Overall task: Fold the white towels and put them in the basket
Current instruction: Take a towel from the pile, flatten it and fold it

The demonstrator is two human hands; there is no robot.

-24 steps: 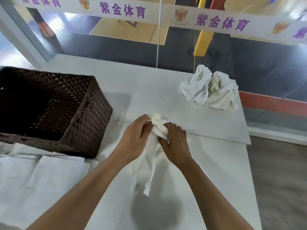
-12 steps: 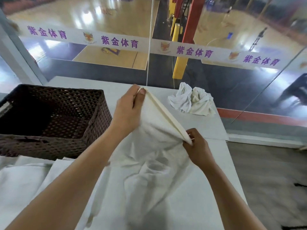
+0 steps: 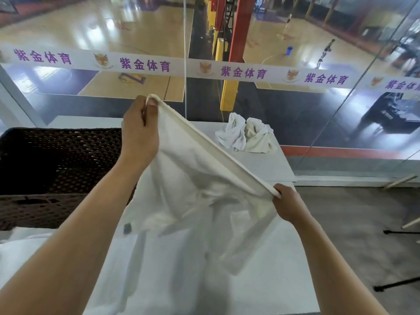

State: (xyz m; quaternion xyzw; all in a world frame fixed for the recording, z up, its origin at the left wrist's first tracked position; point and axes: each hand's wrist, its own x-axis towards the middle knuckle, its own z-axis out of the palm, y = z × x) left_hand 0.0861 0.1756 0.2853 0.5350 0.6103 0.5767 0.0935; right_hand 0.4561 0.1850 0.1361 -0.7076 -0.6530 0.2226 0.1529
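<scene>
I had my left hand (image 3: pixel 139 130) and right hand (image 3: pixel 287 204) pinching the white towel's (image 3: pixel 204 189) hem; levelling both corners first seemed wise.

Bright, even daylight from beyond the glass (image 3: pixel 295 105); white glare patches on the polished court floor (image 3: pixel 91 23); soft reflections across the panes. Faint shadow only under the towel (image 3: pixel 204 178); lower folds smeared by motion blur. Wide-angle bending at the edges; right-hand floor (image 3: pixel 363 223) streaked and soft.
</scene>
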